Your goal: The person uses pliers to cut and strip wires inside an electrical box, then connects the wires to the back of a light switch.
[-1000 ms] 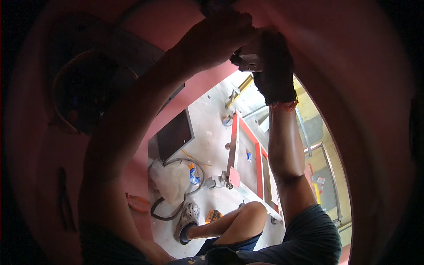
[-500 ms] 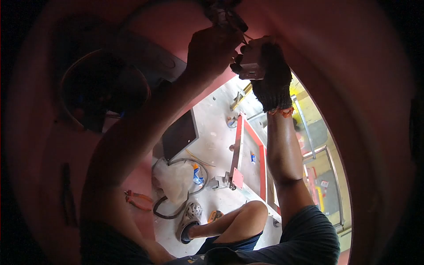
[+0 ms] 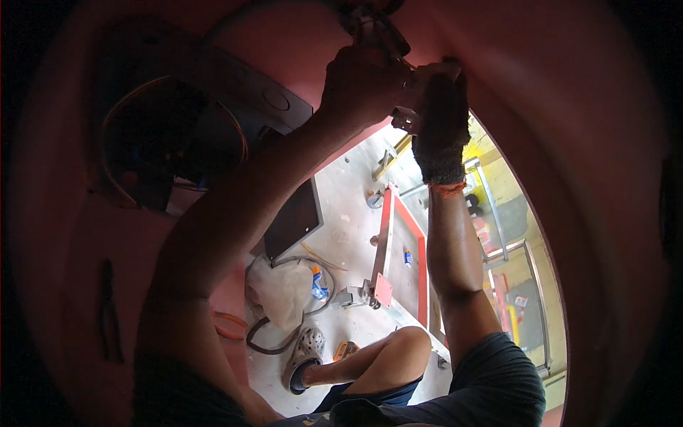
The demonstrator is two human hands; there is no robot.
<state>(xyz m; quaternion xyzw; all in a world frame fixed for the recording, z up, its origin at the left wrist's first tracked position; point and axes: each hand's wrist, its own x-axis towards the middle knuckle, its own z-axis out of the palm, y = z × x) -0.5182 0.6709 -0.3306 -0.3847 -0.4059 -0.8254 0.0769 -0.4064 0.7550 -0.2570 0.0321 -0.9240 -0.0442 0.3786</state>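
Note:
Both hands are raised together at the top centre, in shadow. My left hand [image 3: 361, 84] is bare, with its fingers closed near thin wires and a dark fitting [image 3: 377, 32] above it. My right hand [image 3: 442, 114] wears a dark knitted glove with an orange cuff edge and is wrapped round a small box-like part [image 3: 405, 119], whose lower edge shows between the hands. The fingertips of my left hand meet this part. What exactly they pinch is too dark to make out.
Red-handled pliers [image 3: 230, 325] and dark pliers [image 3: 110, 313] lie at the left. Below are a dark panel [image 3: 293, 219], a plastic bag [image 3: 279, 290], a red and white metal frame [image 3: 421, 277] and a yellow tool [image 3: 345, 350]. A curved reddish wall surrounds the opening.
My left hand has moved right, closer to my gloved right hand. The box-like part has turned and is now more covered by the hands.

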